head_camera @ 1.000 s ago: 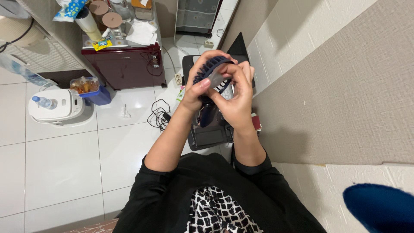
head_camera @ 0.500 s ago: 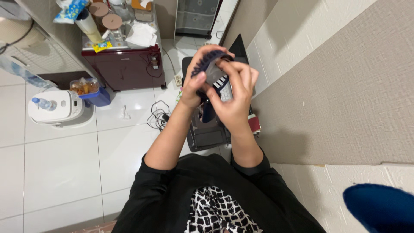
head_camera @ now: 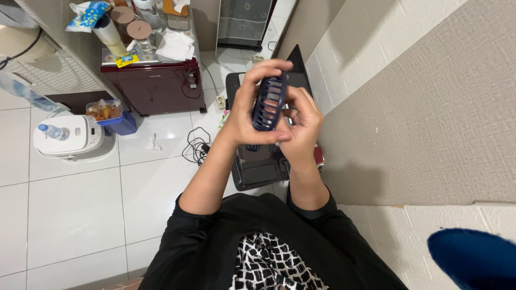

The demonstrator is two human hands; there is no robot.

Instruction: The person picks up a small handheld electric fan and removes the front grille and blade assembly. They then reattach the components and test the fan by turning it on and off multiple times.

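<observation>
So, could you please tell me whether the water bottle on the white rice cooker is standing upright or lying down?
Lying down: the water bottle rests on its side across the lid of the white rice cooker, blue cap pointing left.

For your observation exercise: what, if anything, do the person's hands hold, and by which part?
Both hands hold a dark blue slotted plastic piece. The left hand wraps its left edge and top; the right hand grips its right edge.

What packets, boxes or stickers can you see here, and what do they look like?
Crinkly bag: top left, on the dark red cabinet, blue and white.
Small packet: flat, yellow, at the cabinet top's front edge.
Clear box: see-through, on a blue tub, beside the white cooker.
No screens show.
</observation>
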